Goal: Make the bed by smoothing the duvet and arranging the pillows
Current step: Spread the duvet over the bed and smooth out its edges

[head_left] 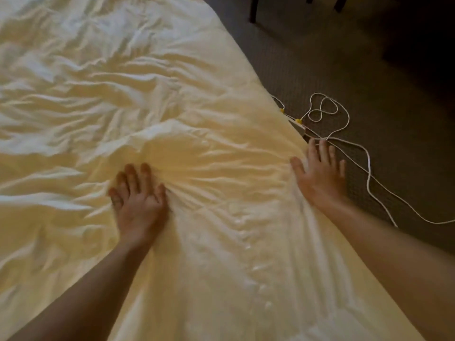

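A cream-white duvet covers the bed and fills most of the view, heavily wrinkled across its middle and left. My left hand lies flat on the duvet near the centre, fingers spread, with creases fanning out from under it. At the bed's right edge my right hand presses flat on the duvet, fingers straight and reaching over the edge. No pillow is in view.
Dark carpet lies to the right of the bed. A white cord loops over it close to the bed edge, with small yellow tags. Dark furniture legs stand at the top.
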Action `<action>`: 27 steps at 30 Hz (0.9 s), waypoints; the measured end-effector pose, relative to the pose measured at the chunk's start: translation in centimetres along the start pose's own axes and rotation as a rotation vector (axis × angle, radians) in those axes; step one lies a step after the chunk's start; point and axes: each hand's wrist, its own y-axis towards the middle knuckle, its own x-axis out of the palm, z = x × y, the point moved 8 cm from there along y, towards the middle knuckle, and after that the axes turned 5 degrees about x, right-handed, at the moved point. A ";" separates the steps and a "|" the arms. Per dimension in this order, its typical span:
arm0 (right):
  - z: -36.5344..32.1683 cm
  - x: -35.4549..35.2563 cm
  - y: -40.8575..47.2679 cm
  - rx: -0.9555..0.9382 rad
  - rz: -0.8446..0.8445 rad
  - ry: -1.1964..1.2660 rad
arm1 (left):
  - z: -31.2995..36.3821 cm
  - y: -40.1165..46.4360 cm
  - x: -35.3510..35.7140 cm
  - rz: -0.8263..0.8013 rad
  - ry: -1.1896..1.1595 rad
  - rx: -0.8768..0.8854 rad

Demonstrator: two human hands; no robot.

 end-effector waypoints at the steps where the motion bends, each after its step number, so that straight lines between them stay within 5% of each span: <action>1: -1.8 -0.5 0.0 -0.041 0.034 0.012 | 1.0 0.2 -0.5 0.032 -0.049 -0.009; 7: -14.7 3.0 -6.5 -0.530 -0.055 0.025 | 12.4 -3.3 0.6 -0.018 -0.219 0.440; 11: -8.0 3.5 -4.7 -0.411 -0.010 -0.094 | 6.9 -3.3 2.5 -0.027 -0.027 0.423; 16: 3.1 0.8 -4.7 0.035 -0.043 -0.070 | -2.2 -5.0 1.2 0.024 0.007 0.045; 19: 0.2 -0.3 -9.9 -0.121 0.031 -0.013 | 2.1 -10.6 1.0 0.018 -0.152 0.097; 23: -3.9 3.5 -20.8 -0.491 -0.101 0.006 | 12.0 -19.8 2.2 -0.020 -0.241 0.370; 27: 3.3 4.9 -23.3 -0.568 -0.091 -0.141 | 10.0 -24.7 4.7 -0.060 -0.096 0.415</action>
